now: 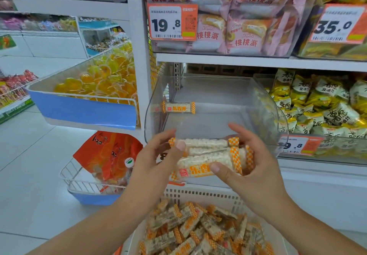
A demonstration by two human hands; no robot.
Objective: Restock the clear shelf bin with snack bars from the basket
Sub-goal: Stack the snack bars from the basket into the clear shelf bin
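— Holding what, at the centre of the frame?
— Gripping a small stack of snack bars (206, 156), white puffed rice in clear wrappers with orange checkered ends, just in front of the clear bin's (264, 115) front lip.
— Fingers doing what?
— Left hand (158, 155) pinching the stack's left end, thumb on the near side, fingers curled behind. Right hand (250, 165) curling round the right end, thumb pressing on the printed wrapper in front, fingers wrapping over the top.
— Anything lying in the bin?
— Just one bar (178, 107), lying flat toward the rear left, well apart from the held stack.
— And the basket?
— Sitting at the bottom centre of the frame, below both hands: a white slotted basket (198, 194) heaped with loose bars (198, 231) of the same kind.
— Surrounding that?
— Sitting right of the bin, yellow-and-white snack bags (317, 107) with an orange price tag (299, 145) below. Showing at upper centre, pink pastry packs (238, 16) behind a tag reading 19.8 (172, 21). Filling a blue-fronted tray at left, orange jelly cups (103, 79); lying below it in a wire rack, orange bags (107, 155).
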